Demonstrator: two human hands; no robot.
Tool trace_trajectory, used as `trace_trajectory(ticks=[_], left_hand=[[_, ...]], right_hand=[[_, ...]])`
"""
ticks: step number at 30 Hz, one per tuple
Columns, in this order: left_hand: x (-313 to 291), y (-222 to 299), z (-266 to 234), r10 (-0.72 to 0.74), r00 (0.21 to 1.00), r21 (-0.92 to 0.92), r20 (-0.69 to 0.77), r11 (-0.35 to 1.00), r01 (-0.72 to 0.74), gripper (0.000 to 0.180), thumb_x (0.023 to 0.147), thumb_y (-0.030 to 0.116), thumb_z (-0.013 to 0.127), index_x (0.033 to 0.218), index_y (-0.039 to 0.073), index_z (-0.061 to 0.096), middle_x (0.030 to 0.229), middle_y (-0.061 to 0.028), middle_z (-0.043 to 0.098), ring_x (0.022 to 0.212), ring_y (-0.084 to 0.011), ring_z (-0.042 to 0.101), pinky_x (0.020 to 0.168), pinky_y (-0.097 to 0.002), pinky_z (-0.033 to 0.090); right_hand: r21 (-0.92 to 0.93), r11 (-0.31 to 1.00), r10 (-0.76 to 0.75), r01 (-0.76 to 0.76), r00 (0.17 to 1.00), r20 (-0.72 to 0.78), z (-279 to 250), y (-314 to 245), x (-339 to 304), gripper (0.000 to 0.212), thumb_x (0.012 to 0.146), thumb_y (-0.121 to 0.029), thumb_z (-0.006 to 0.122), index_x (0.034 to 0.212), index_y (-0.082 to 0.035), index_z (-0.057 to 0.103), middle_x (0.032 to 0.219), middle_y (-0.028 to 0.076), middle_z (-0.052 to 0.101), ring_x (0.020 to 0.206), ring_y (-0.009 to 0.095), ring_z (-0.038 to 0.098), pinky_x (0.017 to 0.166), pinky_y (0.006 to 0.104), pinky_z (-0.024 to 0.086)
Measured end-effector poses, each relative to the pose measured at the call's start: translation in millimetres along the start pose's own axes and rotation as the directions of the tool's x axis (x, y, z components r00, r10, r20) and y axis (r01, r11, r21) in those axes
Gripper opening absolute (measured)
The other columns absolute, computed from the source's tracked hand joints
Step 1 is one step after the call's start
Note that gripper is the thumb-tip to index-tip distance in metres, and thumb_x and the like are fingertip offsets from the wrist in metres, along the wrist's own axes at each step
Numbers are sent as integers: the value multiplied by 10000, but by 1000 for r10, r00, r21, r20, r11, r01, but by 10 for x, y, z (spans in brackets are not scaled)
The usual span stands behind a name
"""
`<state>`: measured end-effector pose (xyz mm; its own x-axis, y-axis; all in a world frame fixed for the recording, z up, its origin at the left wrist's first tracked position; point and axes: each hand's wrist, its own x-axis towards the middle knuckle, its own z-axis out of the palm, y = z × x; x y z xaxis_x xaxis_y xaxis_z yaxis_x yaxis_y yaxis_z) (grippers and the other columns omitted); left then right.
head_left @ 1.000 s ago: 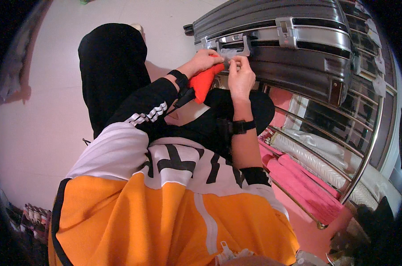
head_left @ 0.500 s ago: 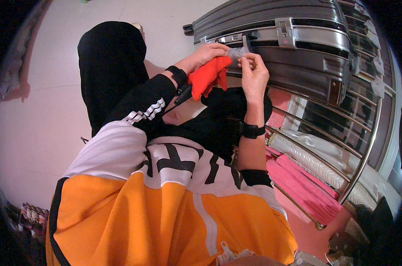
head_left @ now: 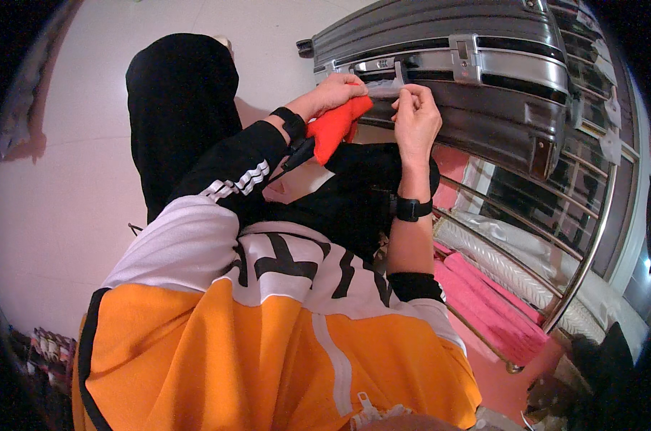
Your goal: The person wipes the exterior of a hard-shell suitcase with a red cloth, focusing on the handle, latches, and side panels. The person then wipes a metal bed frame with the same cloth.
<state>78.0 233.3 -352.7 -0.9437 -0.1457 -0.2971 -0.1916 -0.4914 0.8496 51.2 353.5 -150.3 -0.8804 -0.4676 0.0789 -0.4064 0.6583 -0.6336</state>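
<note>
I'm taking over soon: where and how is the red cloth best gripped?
Probably pinch the lower tip from the picture's right: the red cloth tapers there, free of the left hand at its upper edge, and a black object is on its left.

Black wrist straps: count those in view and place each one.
2: one black strap on the wrist of the left hand, which holds red cloth; a second black strap at the wrist of the right hand. The sleeves could hide more.

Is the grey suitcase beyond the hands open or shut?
Shut, it seems: the suitcase has its halves together, and the silver latch spans the seam. Locked or not, I cannot tell.
</note>
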Motion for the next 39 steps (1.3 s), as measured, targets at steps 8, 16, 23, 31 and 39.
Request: trace_trajectory(ticks=[8, 16, 23, 31, 39], left_hand=[[-56, -56, -117, -4, 992, -98, 122, 995, 16, 108, 926, 130, 665, 937, 42, 727, 885, -17, 695, 810, -131, 623, 748, -285, 511], [-149, 11, -215, -71, 997, 68, 11, 995, 70, 186, 916, 182, 674, 960, 19, 752, 878, -42, 715, 802, -144, 635, 749, -310, 531], [-171, 237, -191, 86, 995, 236, -47, 969, -73, 331, 900, 313, 734, 1101, 54, 777, 956, -54, 740, 855, -172, 651, 834, -315, 536], [70, 3, -168, 140, 989, 351, 44, 925, -147, 276, 917, 309, 733, 1029, 57, 721, 910, -34, 712, 854, -138, 619, 830, -314, 523], [-42, 104, -93, 121, 990, 337, -77, 937, -89, 217, 939, 230, 701, 1020, 29, 706, 914, -40, 711, 857, -125, 614, 827, -304, 525]], right_hand=[[98, 993, 70, -68, 997, -18, -60, 44, -164, 146, 1012, -122, 636, 1022, 18, 674, 782, 46, 686, 687, 96, 655, 648, 254, 534], [-175, 980, -78, 96, 991, 108, -90, 145, -245, 183, 981, -174, 650, 984, 9, 646, 924, 188, 672, 789, 334, 694, 726, 428, 536], [-173, 981, -62, 83, 991, 121, -62, 217, -230, 173, 994, -173, 661, 1014, -1, 653, 780, 99, 657, 690, 162, 640, 674, 331, 514], [-212, 976, -23, 50, 991, 130, -50, 293, -247, 170, 1022, -193, 624, 1038, -27, 657, 780, 62, 681, 683, 125, 658, 654, 306, 513], [-129, 989, 86, -69, 987, 136, -31, 310, -238, 182, 1039, -190, 611, 1027, -11, 642, 812, 59, 685, 707, 111, 655, 658, 279, 527]])
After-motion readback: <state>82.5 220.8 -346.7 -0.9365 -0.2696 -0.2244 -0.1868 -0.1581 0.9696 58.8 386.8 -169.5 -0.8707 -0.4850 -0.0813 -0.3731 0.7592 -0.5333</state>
